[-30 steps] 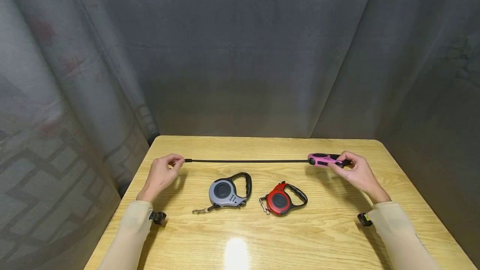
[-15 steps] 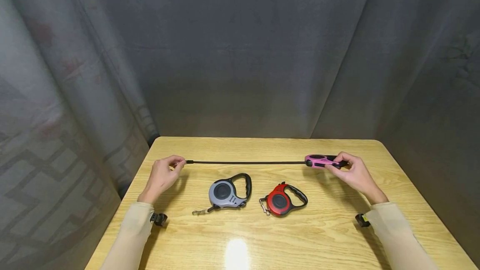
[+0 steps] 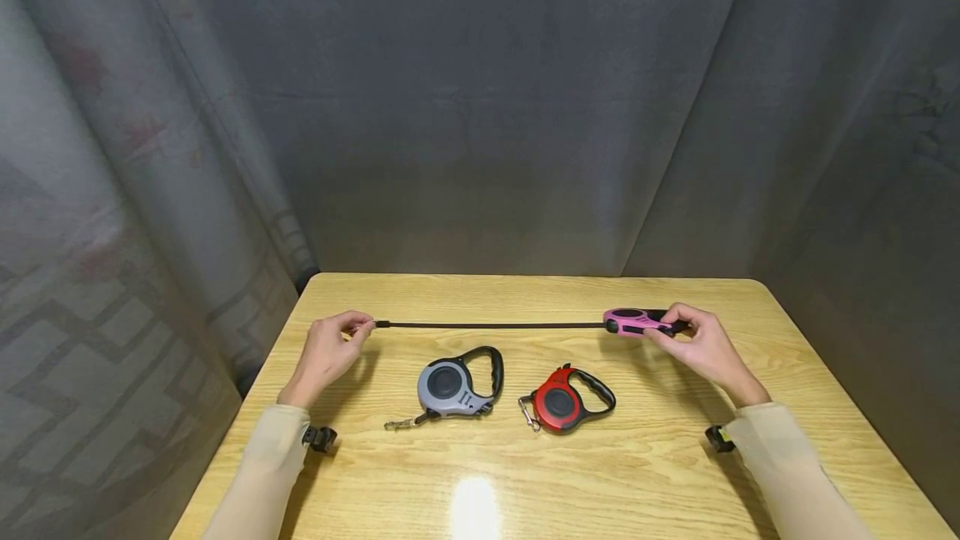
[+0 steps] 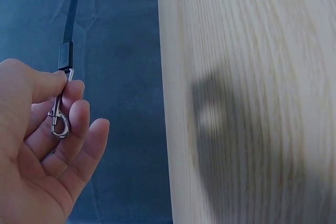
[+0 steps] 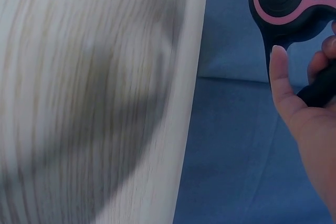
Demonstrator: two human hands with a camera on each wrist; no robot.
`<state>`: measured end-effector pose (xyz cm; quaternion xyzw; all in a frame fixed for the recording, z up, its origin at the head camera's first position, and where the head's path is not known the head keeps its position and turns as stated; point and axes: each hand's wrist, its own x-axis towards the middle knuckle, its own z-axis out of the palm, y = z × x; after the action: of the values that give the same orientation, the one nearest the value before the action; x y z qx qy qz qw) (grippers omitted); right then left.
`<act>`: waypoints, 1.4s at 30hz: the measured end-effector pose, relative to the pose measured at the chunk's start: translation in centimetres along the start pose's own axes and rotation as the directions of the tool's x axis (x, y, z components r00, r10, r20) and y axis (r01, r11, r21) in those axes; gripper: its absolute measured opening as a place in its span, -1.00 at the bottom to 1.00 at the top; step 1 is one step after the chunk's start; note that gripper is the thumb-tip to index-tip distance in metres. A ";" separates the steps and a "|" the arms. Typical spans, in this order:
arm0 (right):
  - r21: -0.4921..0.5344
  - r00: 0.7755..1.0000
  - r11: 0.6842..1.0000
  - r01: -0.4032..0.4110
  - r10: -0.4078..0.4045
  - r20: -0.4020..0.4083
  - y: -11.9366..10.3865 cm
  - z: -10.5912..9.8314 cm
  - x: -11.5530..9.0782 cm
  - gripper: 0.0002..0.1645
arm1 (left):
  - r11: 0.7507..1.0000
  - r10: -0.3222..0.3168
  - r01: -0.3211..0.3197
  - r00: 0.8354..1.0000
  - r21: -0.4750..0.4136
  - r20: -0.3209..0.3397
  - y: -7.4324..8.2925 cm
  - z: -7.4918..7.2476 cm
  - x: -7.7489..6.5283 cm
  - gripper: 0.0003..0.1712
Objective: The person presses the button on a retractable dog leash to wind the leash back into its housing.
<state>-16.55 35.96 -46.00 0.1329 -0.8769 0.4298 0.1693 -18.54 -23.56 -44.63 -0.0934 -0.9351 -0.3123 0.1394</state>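
A pink and black retractable dog leash [image 3: 628, 322] is held above the far part of the table by my right hand [image 3: 699, 345], whose fingers curl round its black handle [image 5: 319, 88]. From its casing a black strap [image 3: 487, 326] runs straight and taut to the left. At the strap's other end, my left hand [image 3: 330, 352] pinches the metal snap hook [image 4: 60, 121] between thumb and index finger. Nearer to me, a grey retractable leash [image 3: 444, 386] and a smaller red one [image 3: 558, 403] lie flat under the strap's line, each with its hook at its left.
The wooden table [image 3: 600, 490] carries these leashes, and a bright light reflection shows near its front. Grey curtains [image 3: 480, 107] hang behind it and at both sides. A small black camera [image 3: 321, 440] sits on my left wrist, another [image 3: 720, 438] on my right.
My right hand has moved a little left with the pink leash, and the stretched strap is shorter. My left hand has shifted slightly right. The grey and red leashes have stayed put.
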 end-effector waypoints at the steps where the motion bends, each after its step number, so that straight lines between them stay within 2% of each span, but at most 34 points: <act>1: 0.002 1.000 1.000 0.001 -0.001 0.002 0.0 0.0 0.0 -0.76 | 1.000 0.000 0.000 1.000 0.002 0.002 0.0 0.0 0.0 -0.81; 30: 0.046 0.999 0.999 0.021 -0.022 0.032 -1.7 0.9 0.5 -0.78 | 1.000 0.010 -0.010 1.000 -0.006 0.014 0.3 0.2 0.1 -0.78; 42: 0.035 0.999 0.999 0.012 -0.013 0.031 -1.2 1.6 0.7 -0.78 | 1.000 0.001 0.000 1.000 -0.020 0.015 0.7 0.3 0.0 -0.80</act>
<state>-17.03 33.89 -45.77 0.1482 -0.8709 0.4419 0.1557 -18.45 -22.82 -44.50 -0.0973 -0.9329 -0.3207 0.1317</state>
